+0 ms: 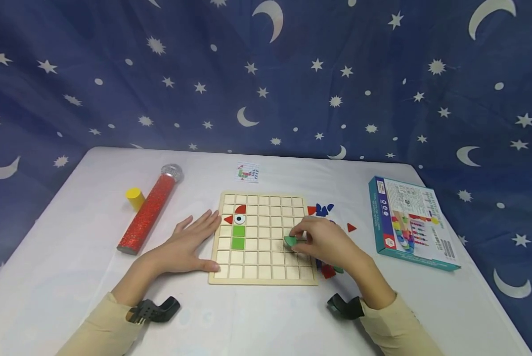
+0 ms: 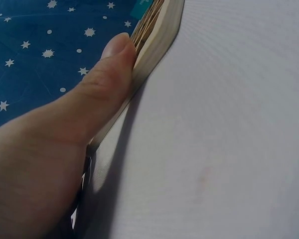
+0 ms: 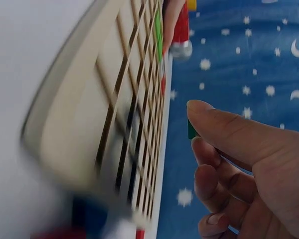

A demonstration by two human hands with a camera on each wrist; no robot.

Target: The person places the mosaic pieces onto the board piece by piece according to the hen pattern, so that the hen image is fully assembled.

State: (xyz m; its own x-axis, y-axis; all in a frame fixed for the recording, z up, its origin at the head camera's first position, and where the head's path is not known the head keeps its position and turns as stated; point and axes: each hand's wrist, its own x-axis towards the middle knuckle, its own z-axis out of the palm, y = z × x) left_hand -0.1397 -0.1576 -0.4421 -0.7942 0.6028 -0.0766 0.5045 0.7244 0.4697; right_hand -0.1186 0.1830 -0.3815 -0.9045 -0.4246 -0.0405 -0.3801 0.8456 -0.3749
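Observation:
A wooden grid board [image 1: 264, 272] lies on the white table. On its left side sit two green squares [image 1: 238, 237], a round eye piece [image 1: 239, 219], a red triangle [image 1: 228, 219] and a red rounded piece [image 1: 241, 209]. My left hand [image 1: 183, 246] rests along the board's left edge with fingers straight; in the left wrist view the thumb [image 2: 107, 82] touches the board's side. Above the right part of the grid, my right hand [image 1: 326, 241] pinches a green rounded piece [image 1: 290, 241] between thumb and finger. The right wrist view shows only a sliver of that piece.
Right of the board lie loose blue pieces [image 1: 323, 210], a red triangle [image 1: 351, 227] and other pieces partly under the right hand. A picture card [image 1: 247, 172] is behind the board. A box [image 1: 415, 225] lies right; a red glittery microphone [image 1: 148, 212] and yellow cylinder [image 1: 135, 198] are left.

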